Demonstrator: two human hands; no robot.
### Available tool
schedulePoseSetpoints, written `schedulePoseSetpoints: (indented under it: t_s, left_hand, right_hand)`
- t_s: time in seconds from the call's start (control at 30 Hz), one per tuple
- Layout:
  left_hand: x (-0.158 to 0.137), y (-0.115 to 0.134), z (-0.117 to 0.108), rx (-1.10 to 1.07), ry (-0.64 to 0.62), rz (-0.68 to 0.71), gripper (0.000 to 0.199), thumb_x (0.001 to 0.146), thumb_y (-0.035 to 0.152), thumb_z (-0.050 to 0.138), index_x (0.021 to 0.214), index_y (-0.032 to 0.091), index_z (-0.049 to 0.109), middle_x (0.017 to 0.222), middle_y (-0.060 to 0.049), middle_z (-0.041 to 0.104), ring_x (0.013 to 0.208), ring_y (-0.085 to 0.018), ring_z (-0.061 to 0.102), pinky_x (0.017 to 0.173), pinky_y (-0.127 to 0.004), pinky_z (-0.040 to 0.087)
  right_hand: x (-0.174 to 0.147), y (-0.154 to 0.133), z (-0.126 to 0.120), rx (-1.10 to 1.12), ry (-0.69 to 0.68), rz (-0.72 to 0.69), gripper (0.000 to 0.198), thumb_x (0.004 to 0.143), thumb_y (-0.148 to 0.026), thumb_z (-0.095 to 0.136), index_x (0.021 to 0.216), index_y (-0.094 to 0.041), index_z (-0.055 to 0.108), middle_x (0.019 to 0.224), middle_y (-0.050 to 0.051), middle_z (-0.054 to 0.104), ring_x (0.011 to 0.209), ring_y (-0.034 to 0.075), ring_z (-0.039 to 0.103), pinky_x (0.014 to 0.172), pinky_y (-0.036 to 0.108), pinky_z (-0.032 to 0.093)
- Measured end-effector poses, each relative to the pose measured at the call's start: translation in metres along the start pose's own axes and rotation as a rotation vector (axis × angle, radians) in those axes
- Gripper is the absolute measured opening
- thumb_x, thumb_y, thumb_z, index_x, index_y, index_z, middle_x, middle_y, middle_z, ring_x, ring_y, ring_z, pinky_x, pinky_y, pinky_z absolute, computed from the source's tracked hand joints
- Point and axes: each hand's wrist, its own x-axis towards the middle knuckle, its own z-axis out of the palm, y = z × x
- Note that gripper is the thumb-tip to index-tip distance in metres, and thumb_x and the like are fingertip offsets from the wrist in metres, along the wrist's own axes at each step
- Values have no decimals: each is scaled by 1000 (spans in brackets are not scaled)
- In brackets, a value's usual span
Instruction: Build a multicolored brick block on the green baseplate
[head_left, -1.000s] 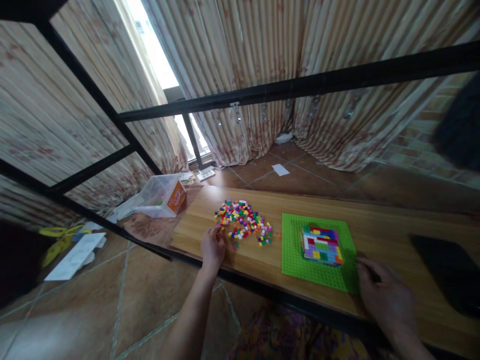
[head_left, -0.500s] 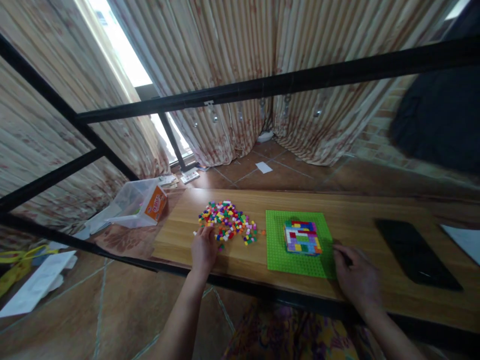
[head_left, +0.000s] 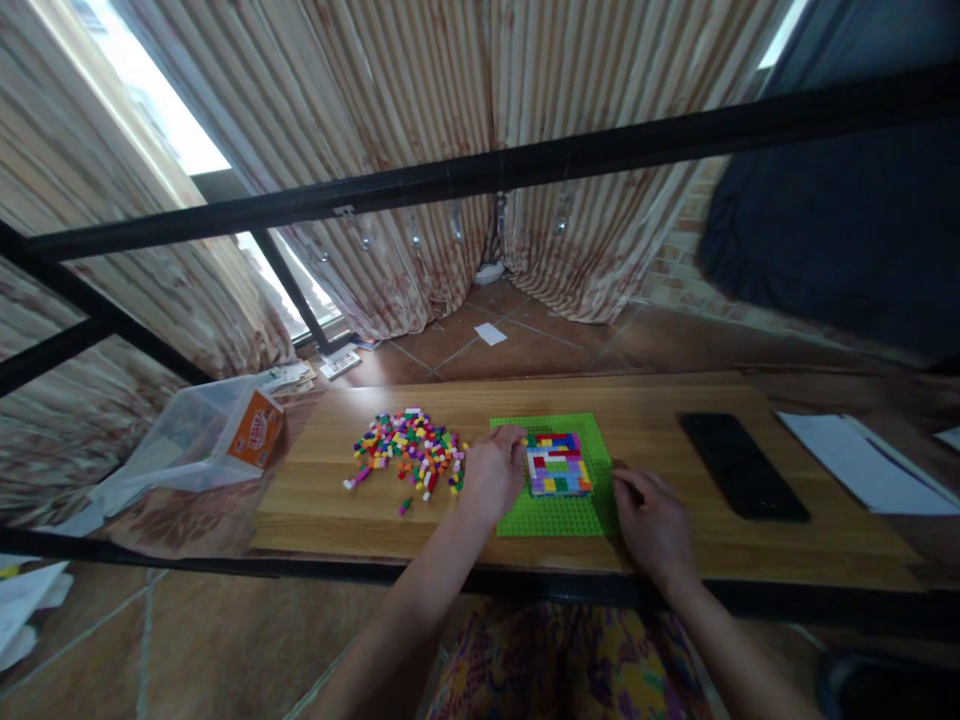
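Observation:
A green studded baseplate lies on the wooden table, bearing a low block of multicoloured building bricks. My left hand is over the plate's left side with its fingers pinched at the upper left corner of the built block. Whatever its fingertips hold is too small to make out. On the plate's right edge rests my right hand, thumb and fingertips closed together there. Left of the plate spreads a pile of loose small bricks in many colours.
A black phone-like slab and white paper lie to the right. Beyond the table's left end stands a clear plastic box with an orange label. A black metal bar crosses above the far side, before curtains.
My left hand has moved right, from the loose bricks to the built block. The right hand stays at the plate's right edge. The whole view has shifted as the head turned right.

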Motion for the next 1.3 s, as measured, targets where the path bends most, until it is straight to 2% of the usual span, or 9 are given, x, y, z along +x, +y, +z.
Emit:
schedulePoseSetpoints:
  t_s: [0.17, 0.37, 0.53, 1.03, 1.2, 1.3]
  left_hand:
    - [11, 4, 11, 78, -81, 24, 17, 89, 13, 50, 96, 21, 64, 91, -3, 70, 84, -16, 66, 79, -28, 51]
    - [17, 6, 13, 222, -143, 150, 19, 91, 17, 49, 92, 20, 67, 92, -4, 69, 88, -18, 63, 86, -32, 48]
    - [21, 4, 16, 326, -182, 241, 19, 88, 13, 51, 91, 18, 69, 91, -6, 68, 89, -21, 61, 89, -36, 45]
    - [28, 7, 12, 425, -205, 385, 15, 86, 13, 53, 84, 15, 67, 82, -9, 67, 84, -22, 62, 86, -38, 45]
    - [36, 14, 7, 445, -292, 425, 18, 85, 10, 52, 76, 14, 68, 78, -10, 69, 82, -22, 65, 95, -41, 43]
    - [43, 21, 4, 498, -348, 444, 17, 83, 7, 52, 82, 13, 68, 75, -9, 70, 80, -22, 67, 101, -41, 40]
  right_hand:
    - [1, -1, 0, 21, -12, 13, 28, 90, -36, 48, 89, -18, 68, 89, 11, 69, 84, 24, 63, 79, 39, 50]
    - [0, -2, 0, 46, -3, 21, 26, 90, -36, 48, 89, -19, 68, 88, 10, 68, 84, 24, 62, 78, 40, 50]
    - [0, -2, 1, 57, 4, 16, 25, 90, -34, 48, 88, -19, 68, 89, 10, 68, 85, 24, 62, 79, 40, 50]
    - [1, -4, -1, 47, -1, 4, 24, 90, -33, 47, 90, -19, 68, 88, 11, 68, 84, 24, 62, 79, 40, 50]
    - [1, -6, -2, 47, 2, 12, 23, 90, -33, 48, 89, -20, 67, 88, 10, 68, 84, 24, 62, 79, 40, 50]
    - [0, -5, -2, 58, -15, 17, 24, 90, -33, 47, 90, -20, 67, 89, 10, 68, 84, 24, 61, 78, 39, 49]
